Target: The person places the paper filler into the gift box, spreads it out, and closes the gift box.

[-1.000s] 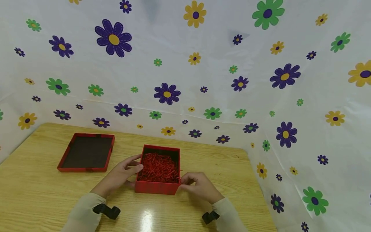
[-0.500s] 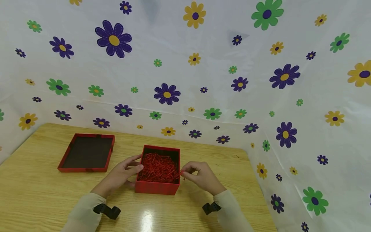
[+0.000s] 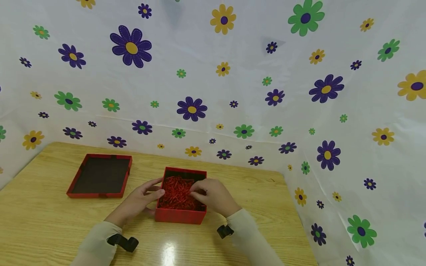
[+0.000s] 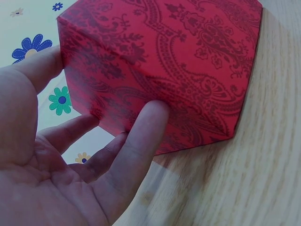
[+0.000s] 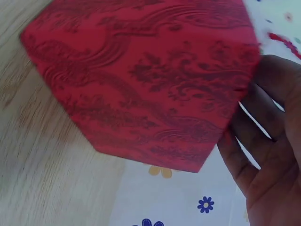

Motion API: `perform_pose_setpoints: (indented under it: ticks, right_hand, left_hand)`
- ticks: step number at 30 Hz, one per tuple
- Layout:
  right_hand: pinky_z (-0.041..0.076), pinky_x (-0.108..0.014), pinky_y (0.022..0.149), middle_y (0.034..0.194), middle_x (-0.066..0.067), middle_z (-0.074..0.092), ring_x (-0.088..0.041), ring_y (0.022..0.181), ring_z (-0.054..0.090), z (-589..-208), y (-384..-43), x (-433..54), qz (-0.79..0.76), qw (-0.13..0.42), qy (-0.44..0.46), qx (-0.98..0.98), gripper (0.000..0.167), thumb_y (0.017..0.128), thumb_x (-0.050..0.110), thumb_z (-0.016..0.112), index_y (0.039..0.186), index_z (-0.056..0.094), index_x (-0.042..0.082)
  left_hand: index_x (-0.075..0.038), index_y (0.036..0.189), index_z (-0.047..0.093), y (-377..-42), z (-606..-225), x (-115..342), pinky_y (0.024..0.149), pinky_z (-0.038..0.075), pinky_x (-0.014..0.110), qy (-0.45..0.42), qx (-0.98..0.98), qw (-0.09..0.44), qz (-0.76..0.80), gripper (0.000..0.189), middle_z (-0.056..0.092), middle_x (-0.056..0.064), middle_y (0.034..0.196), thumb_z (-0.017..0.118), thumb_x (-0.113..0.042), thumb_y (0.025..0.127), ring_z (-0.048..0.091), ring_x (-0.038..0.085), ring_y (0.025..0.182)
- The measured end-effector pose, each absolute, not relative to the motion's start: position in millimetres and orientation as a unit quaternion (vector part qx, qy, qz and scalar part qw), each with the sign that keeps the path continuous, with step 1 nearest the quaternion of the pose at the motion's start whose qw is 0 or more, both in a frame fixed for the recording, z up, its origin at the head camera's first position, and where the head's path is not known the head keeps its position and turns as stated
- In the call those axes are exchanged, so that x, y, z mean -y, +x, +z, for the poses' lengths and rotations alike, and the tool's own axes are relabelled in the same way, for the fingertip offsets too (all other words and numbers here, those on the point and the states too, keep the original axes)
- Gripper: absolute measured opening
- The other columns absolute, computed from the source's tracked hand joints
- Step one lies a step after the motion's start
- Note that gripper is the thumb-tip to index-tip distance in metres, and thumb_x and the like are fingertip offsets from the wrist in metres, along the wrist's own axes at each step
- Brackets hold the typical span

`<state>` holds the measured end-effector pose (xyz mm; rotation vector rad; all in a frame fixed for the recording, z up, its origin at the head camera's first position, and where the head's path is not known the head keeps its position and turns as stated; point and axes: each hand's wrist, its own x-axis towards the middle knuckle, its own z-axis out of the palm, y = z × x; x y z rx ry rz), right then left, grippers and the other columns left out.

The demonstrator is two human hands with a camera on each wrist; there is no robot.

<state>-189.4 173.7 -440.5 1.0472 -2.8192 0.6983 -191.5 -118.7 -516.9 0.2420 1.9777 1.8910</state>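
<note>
A red box [image 3: 179, 215] without its lid stands mid-table, filled with red shredded paper [image 3: 178, 192]. In the left wrist view, the outer walls of the box [image 4: 160, 70] carry a dark paisley pattern. My left hand [image 3: 138, 199] rests its thumb and spread fingers against the left wall of the box. My right hand [image 3: 213, 194] reaches over the right rim, thumb and index finger pinched at the shreds. Its fingertips are low among the red paper. In the right wrist view, the box hides part of the right hand [image 5: 270, 136].
The box lid [image 3: 101, 173], red-rimmed with a dark inside, lies upturned at the back left of the wooden table [image 3: 60, 229]. Behind and to the right hangs a white flowered cloth [image 3: 239, 51]. Black cameras [image 3: 123, 242] are strapped to both wrists.
My right hand picks a red shred from outside the box's right side, lifts it and moves left over the rim into the box. The left hand stays against the left wall.
</note>
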Motion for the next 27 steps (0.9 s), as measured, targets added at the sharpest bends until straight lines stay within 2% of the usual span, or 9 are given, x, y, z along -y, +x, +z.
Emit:
perform_pose_setpoints:
  ticks: [2, 4, 7, 9, 14, 16, 19, 22, 27]
  right_hand:
    - [0.051, -0.033, 0.102, 0.101, 0.009, 0.077, -0.005, 0.095, 0.068, -442.1, -190.9, -172.8, 0.173, 0.037, 0.365, 0.914, 0.011, 0.100, 0.022, 0.072, 0.105, 0.081, 0.020]
    - [0.040, -0.041, 0.116, 0.105, 0.009, 0.078, -0.008, 0.106, 0.068, -442.3, -191.0, -173.5, 0.142, 0.037, 0.381, 0.913, 0.012, 0.100, 0.021, 0.072, 0.107, 0.082, 0.020]
    - [0.027, -0.046, 0.124, 0.112, 0.006, 0.077, -0.013, 0.119, 0.065, -440.4, -191.3, -177.1, 0.145, 0.020, 0.382, 0.912, 0.015, 0.101, 0.019, 0.070, 0.111, 0.081, 0.018]
    - [0.027, -0.046, 0.124, 0.117, 0.004, 0.076, -0.015, 0.121, 0.064, -438.9, -191.8, -181.9, 0.178, 0.012, 0.378, 0.909, 0.018, 0.102, 0.016, 0.068, 0.115, 0.080, 0.016]
    - [0.047, -0.047, 0.110, 0.129, 0.001, 0.070, -0.020, 0.123, 0.063, -439.4, -190.2, -201.6, 0.288, 0.021, 0.319, 0.903, 0.026, 0.104, 0.017, 0.066, 0.129, 0.072, 0.014]
    - [0.051, -0.049, 0.105, 0.131, -0.002, 0.068, -0.024, 0.124, 0.062, -442.2, -189.6, -209.1, 0.337, 0.025, 0.281, 0.898, 0.029, 0.103, 0.019, 0.066, 0.132, 0.069, 0.011]
    - [0.054, -0.052, 0.100, 0.131, -0.008, 0.067, -0.027, 0.121, 0.063, -450.4, -190.2, -217.6, 0.413, 0.023, 0.230, 0.881, 0.034, 0.102, 0.021, 0.068, 0.133, 0.066, 0.008]
    - [0.056, -0.047, 0.097, 0.130, -0.011, 0.066, -0.028, 0.120, 0.063, -462.8, -189.2, -223.2, 0.461, 0.007, 0.190, 0.866, 0.040, 0.101, 0.025, 0.070, 0.136, 0.064, 0.006]
    - [0.054, -0.040, 0.100, 0.144, -0.010, 0.057, -0.030, 0.127, 0.058, -487.3, -181.0, -227.2, 0.503, -0.055, 0.193, 0.841, 0.051, 0.102, 0.025, 0.069, 0.148, 0.052, 0.010]
  left_hand:
    - [-0.022, 0.163, 0.033, -191.6, -517.6, 118.7, 0.077, 0.062, 0.048, 0.087, -0.706, 0.196, 0.675, 0.069, 0.042, 0.022, 0.151, 0.064, -0.039, 0.104, 0.053, 0.038, 0.131]
    - [-0.022, 0.163, 0.033, -191.5, -518.1, 118.7, 0.076, 0.062, 0.048, 0.087, -0.707, 0.195, 0.674, 0.069, 0.042, 0.022, 0.151, 0.064, -0.039, 0.104, 0.053, 0.038, 0.130]
    - [-0.022, 0.163, 0.033, -191.5, -518.6, 118.8, 0.076, 0.062, 0.048, 0.087, -0.706, 0.195, 0.675, 0.069, 0.042, 0.022, 0.151, 0.064, -0.039, 0.104, 0.053, 0.038, 0.131]
    - [-0.022, 0.163, 0.033, -191.4, -518.2, 118.9, 0.076, 0.062, 0.048, 0.088, -0.705, 0.196, 0.676, 0.069, 0.042, 0.022, 0.151, 0.064, -0.039, 0.104, 0.052, 0.038, 0.131]
    - [-0.022, 0.163, 0.032, -191.6, -517.2, 119.4, 0.076, 0.062, 0.048, 0.090, -0.704, 0.197, 0.677, 0.070, 0.041, 0.022, 0.152, 0.064, -0.040, 0.104, 0.052, 0.038, 0.131]
    - [-0.022, 0.163, 0.032, -191.8, -517.1, 119.8, 0.076, 0.062, 0.048, 0.091, -0.703, 0.197, 0.677, 0.070, 0.041, 0.022, 0.151, 0.064, -0.039, 0.104, 0.052, 0.038, 0.131]
    - [-0.022, 0.163, 0.032, -191.9, -516.8, 120.4, 0.076, 0.062, 0.048, 0.092, -0.703, 0.197, 0.677, 0.069, 0.041, 0.022, 0.151, 0.064, -0.039, 0.104, 0.052, 0.038, 0.131]
    - [-0.022, 0.163, 0.033, -191.8, -516.6, 120.8, 0.076, 0.062, 0.048, 0.092, -0.703, 0.197, 0.677, 0.069, 0.042, 0.021, 0.151, 0.064, -0.039, 0.104, 0.052, 0.038, 0.131]
    - [-0.023, 0.163, 0.034, -191.3, -516.9, 119.6, 0.076, 0.062, 0.048, 0.089, -0.703, 0.197, 0.677, 0.068, 0.042, 0.021, 0.151, 0.064, -0.039, 0.104, 0.053, 0.037, 0.130]
